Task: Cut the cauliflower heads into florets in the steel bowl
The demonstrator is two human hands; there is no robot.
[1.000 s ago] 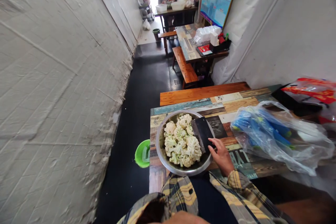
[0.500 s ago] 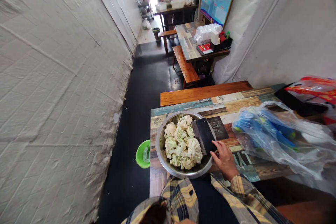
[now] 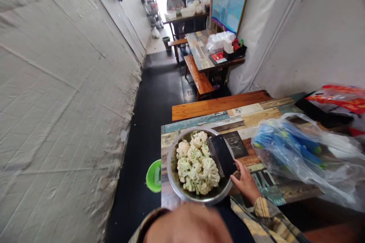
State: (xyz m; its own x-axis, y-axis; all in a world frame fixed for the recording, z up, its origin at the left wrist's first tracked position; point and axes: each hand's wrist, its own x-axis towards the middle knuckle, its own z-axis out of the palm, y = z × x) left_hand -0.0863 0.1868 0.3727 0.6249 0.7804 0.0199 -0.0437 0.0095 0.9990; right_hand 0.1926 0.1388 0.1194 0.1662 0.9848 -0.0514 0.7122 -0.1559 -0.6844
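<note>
A steel bowl (image 3: pixel 172 182) full of cauliflower florets (image 3: pixel 196 163) stands at the near left corner of the patchwork-wood table. A broad, dark-bladed cleaver (image 3: pixel 222 155) lies slanted across the bowl's right side. My right hand (image 3: pixel 245 181) is at the cleaver's near end by the rim, thumb and fingers closing around it; the handle itself is hidden. Very near the camera, at the bottom centre, my left hand (image 3: pixel 186 224) shows as a large blur with its fingers not distinguishable.
Right of the bowl lies a clear plastic bag (image 3: pixel 288 152) with blue items inside. A green basin (image 3: pixel 154 176) is below the table's left edge. A wooden bench (image 3: pixel 216 105) runs along the far side. Farther back are another table (image 3: pixel 196 47) and a seated person (image 3: pixel 174 3).
My left hand has risen into view at the bottom, close to the camera. The view has tilted slightly, while my right hand stays by the cleaver and bowl.
</note>
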